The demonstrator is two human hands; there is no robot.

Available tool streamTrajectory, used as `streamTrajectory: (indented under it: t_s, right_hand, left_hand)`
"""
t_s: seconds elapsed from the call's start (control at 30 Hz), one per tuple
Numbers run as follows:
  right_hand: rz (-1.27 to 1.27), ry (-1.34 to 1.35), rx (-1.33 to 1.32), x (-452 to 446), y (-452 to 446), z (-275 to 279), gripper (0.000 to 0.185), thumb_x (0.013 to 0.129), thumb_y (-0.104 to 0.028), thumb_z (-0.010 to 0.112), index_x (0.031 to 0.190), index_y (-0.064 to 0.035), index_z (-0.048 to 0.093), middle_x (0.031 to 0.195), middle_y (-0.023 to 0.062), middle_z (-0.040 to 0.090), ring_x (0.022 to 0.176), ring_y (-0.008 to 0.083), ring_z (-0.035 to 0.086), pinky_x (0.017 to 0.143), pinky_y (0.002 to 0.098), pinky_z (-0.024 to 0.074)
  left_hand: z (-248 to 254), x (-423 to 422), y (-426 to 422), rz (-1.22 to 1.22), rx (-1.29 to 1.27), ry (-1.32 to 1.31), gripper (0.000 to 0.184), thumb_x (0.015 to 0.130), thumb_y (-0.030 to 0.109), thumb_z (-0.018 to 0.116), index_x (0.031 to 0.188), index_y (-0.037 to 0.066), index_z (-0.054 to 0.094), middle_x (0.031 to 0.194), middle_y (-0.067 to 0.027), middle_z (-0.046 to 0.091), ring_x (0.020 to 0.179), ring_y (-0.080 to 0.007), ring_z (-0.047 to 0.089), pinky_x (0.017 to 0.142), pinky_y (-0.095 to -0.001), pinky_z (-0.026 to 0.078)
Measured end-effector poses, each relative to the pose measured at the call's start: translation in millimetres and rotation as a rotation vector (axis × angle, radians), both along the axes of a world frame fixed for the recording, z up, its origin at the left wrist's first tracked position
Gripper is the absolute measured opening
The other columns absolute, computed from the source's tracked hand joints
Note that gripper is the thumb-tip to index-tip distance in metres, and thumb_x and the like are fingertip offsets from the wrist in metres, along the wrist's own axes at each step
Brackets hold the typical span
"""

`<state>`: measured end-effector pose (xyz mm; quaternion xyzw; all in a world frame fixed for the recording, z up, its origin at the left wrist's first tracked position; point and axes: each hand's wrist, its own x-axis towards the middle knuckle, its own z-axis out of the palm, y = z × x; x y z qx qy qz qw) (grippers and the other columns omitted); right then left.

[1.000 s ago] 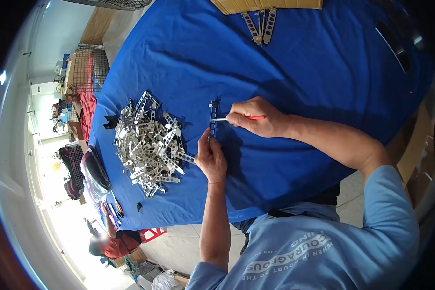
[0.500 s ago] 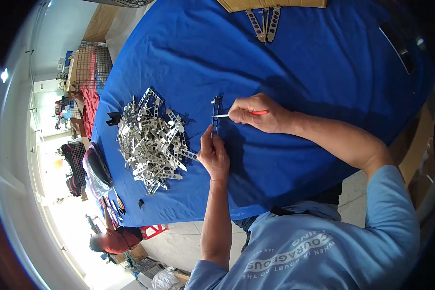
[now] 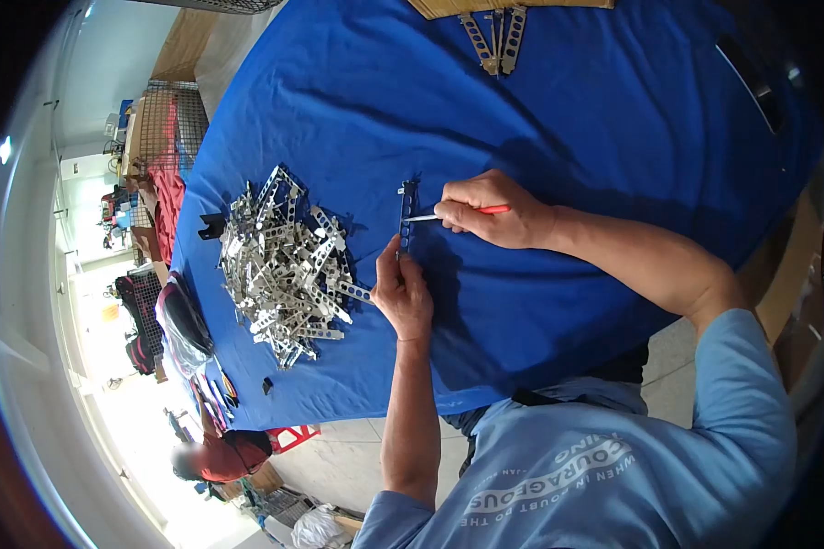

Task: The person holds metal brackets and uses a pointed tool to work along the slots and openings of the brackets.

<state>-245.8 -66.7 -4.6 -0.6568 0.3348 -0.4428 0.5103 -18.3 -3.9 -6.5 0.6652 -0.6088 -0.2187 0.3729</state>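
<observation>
My left hand (image 3: 403, 295) pinches the lower end of a narrow metal strip (image 3: 406, 216) with a row of holes, which points away from me over the blue cloth. In my right hand (image 3: 493, 209) is a slim tool (image 3: 422, 218) with a red end, perhaps a pen or marker. Its pale tip meets the strip near the middle. Just left of my left hand lies a large heap of similar metal pieces (image 3: 288, 265), one of which reaches close to my fingers.
Several metal strips (image 3: 513, 41) lie by a cardboard box (image 3: 513, 7) at the far edge. A dark flat phone-like object (image 3: 749, 84) rests at the far right. Small black pieces (image 3: 211, 226) sit beside the heap. Another person in red (image 3: 233, 456) is at the lower left.
The camera view has shifted slightly. The red-ended tool's tip sits slightly nearer the middle of the strip than a second ago. Both hands keep their holds.
</observation>
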Motion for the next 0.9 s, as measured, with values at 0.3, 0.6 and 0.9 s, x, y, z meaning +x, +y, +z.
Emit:
streamTrajectory:
  t_s: [0.3, 0.6, 0.9]
  right_hand:
    - [0.004, -0.028, -0.001, 3.7, -0.1, -2.7, 0.028, 0.107, -0.02, 0.062, 0.091, 0.003, 0.066, 0.078, 0.0097, 0.072, 0.068, 0.0161, 0.068, 0.063, 0.032, 0.052]
    - [0.004, 0.004, -0.061, 0.5, 0.6, 2.1, 0.029, 0.108, -0.019, 0.061, 0.09, 0.003, 0.065, 0.073, 0.0081, 0.068, 0.065, 0.0147, 0.064, 0.061, 0.0321, 0.0507]
    - [0.084, 0.006, -0.1, 0.3, -2.0, -0.2, 0.025, 0.106, -0.017, 0.062, 0.092, 0.0028, 0.068, 0.076, 0.0094, 0.071, 0.068, 0.0159, 0.068, 0.064, 0.0324, 0.0526]
  left_hand:
    - [2.0, -1.2, -0.6, 0.006, 0.007, -0.015, 0.026, 0.102, 0.006, 0.058, 0.126, 0.002, 0.069, 0.063, -0.0012, 0.061, 0.055, -0.0053, 0.053, 0.053, -0.0252, 0.044]
    - [0.0, 0.5, -0.5, -0.008, 0.0, -0.042, 0.027, 0.102, 0.005, 0.059, 0.127, 0.003, 0.068, 0.064, -0.0011, 0.061, 0.056, -0.0055, 0.054, 0.054, -0.0252, 0.045]
    - [-0.6, 2.4, -0.1, 0.008, 0.021, -0.023, 0.027, 0.102, 0.006, 0.058, 0.127, 0.002, 0.068, 0.064, -0.0011, 0.061, 0.057, -0.0057, 0.055, 0.054, -0.0254, 0.046]
